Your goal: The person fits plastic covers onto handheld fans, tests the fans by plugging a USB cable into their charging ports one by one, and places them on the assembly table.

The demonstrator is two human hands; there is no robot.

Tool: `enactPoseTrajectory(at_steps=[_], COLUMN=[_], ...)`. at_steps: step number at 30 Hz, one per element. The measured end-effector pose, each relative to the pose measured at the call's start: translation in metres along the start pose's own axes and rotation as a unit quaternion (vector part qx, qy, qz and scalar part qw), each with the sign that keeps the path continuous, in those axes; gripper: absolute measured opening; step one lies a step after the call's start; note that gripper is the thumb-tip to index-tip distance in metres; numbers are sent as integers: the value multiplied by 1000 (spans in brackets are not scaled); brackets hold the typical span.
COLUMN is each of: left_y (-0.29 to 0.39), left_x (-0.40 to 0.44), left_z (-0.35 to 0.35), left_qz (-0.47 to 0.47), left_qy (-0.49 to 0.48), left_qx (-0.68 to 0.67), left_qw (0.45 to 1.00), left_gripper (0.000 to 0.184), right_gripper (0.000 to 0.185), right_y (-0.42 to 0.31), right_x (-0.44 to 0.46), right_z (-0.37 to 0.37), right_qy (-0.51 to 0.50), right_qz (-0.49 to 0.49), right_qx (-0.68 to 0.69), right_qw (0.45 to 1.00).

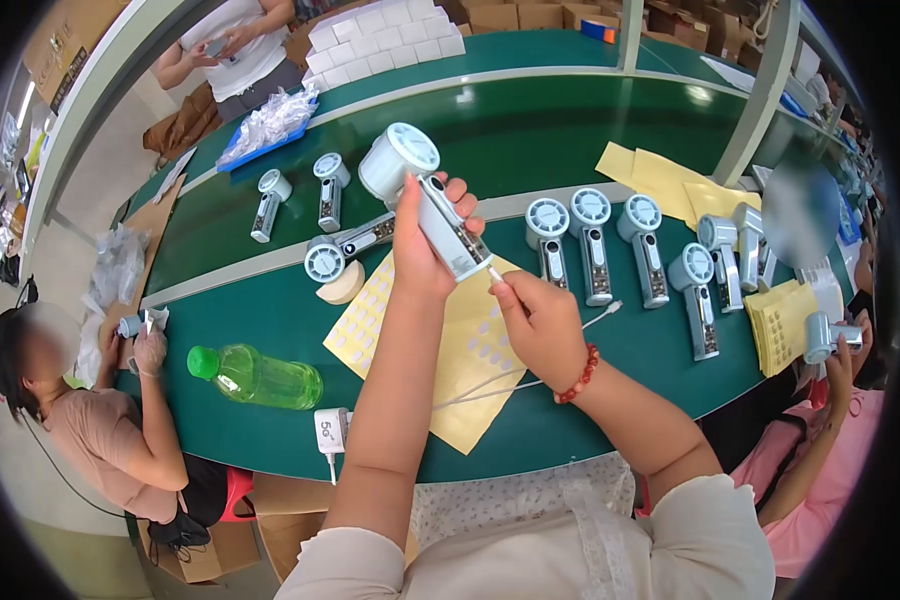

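Note:
My left hand (425,240) is wrapped round the handle of a light blue handheld fan (400,160), raised over the table with its round head up and left. A clear window on the handle shows parts inside. Between the thumb and fingers of my right hand (542,325) is the white plug of a charging cable (494,273), its tip at the base of the fan; whether it is fully inserted I cannot tell. Below my hands lie yellow sticker sheets (460,425) with pale oval stickers. Another fan (325,260) lies beside my left wrist, near a cream-coloured round piece (342,285).
Several more fans (592,245) lie to the right; two fans (330,190) are further back. A green bottle (270,378) lies near a white charger (331,430). A blue tray (232,157) holds plastic bags. Co-workers sit at left and right; another person stands behind the table.

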State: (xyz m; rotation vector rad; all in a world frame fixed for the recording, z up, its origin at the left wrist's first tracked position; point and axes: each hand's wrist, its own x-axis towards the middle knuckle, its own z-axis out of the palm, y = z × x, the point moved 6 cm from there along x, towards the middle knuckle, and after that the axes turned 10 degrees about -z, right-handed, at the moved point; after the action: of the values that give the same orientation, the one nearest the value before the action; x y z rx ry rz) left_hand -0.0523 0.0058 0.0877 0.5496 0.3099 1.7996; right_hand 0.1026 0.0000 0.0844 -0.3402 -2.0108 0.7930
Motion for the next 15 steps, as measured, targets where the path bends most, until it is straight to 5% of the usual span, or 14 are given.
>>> enactPoseTrajectory(at_steps=[11,15], left_y=[-25,-27], left_x=[7,7], left_z=[-20,-19], left_qz=[-38,-41], left_qy=[16,7], left_qx=[-189,-157], left_qw=[981,987], left_gripper=[33,35], right_gripper=[18,24], right_y=[4,2], right_x=[1,0], right_z=[1,1], right_qy=[-10,-19], right_qz=[0,-22], right_qx=[22,-35], right_qw=[1000,999])
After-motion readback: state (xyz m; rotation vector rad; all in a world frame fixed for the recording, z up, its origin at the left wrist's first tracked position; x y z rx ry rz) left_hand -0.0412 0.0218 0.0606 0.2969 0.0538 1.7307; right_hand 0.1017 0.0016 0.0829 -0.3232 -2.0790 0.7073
